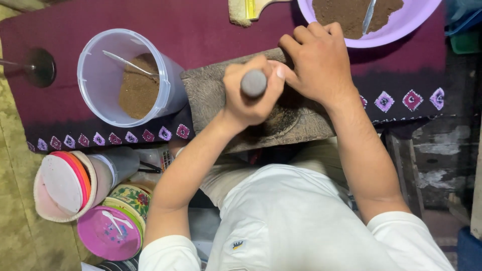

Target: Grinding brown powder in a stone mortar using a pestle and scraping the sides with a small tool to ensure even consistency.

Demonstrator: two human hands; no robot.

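My left hand (248, 98) is closed around a grey rod-like pestle (253, 83) held upright, its round end facing me. It stands over a dark, worn grinding slab (208, 95) on the maroon cloth. My right hand (316, 60) rests fist-like on the slab's far edge, its thumb touching my left hand. What lies under the pestle's tip is hidden by my hands.
A clear tub (108, 80) with brown powder and a spoon stands left of the slab. A lilac bowl (416, 22) of brown powder with a utensil sits at top right. Coloured lidded containers (108, 231) lie stacked at lower left. A dark round stand (41, 66) is at far left.
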